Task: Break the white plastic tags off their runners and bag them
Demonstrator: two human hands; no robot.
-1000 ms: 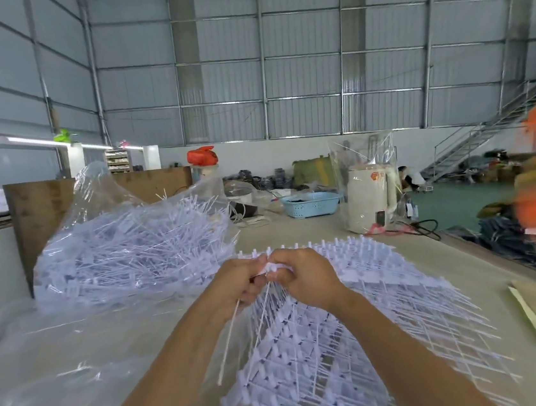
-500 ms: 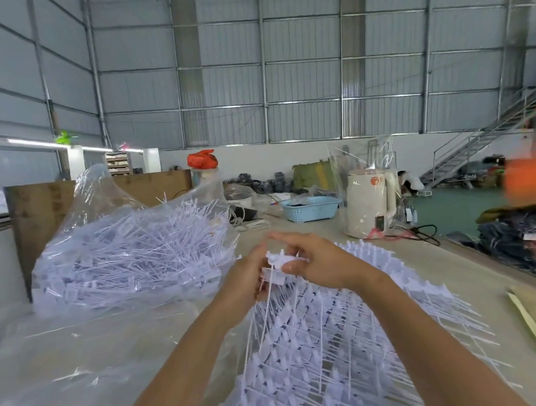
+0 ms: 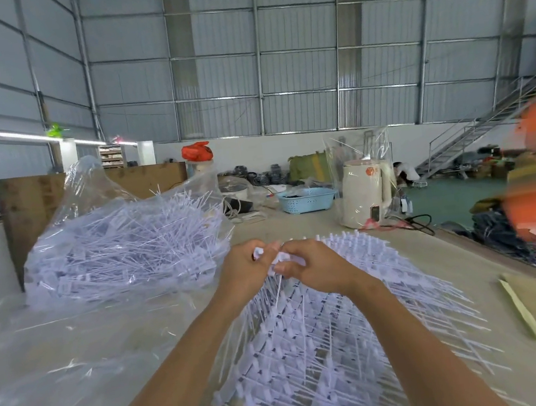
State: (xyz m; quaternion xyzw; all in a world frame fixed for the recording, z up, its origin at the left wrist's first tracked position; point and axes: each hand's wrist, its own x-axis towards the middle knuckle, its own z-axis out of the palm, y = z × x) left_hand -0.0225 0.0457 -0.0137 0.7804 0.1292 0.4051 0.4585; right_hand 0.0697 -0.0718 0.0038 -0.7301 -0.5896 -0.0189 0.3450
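Both hands, left (image 3: 245, 268) and right (image 3: 314, 269), pinch white tags (image 3: 267, 256) above a tag pile (image 3: 326, 346); no writing is legible.

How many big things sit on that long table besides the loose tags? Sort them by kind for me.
Clear bag of loose tags: 1
Stack of tags still on runners: 1
Blue basket: 1
Cream kettle: 1
Total: 4
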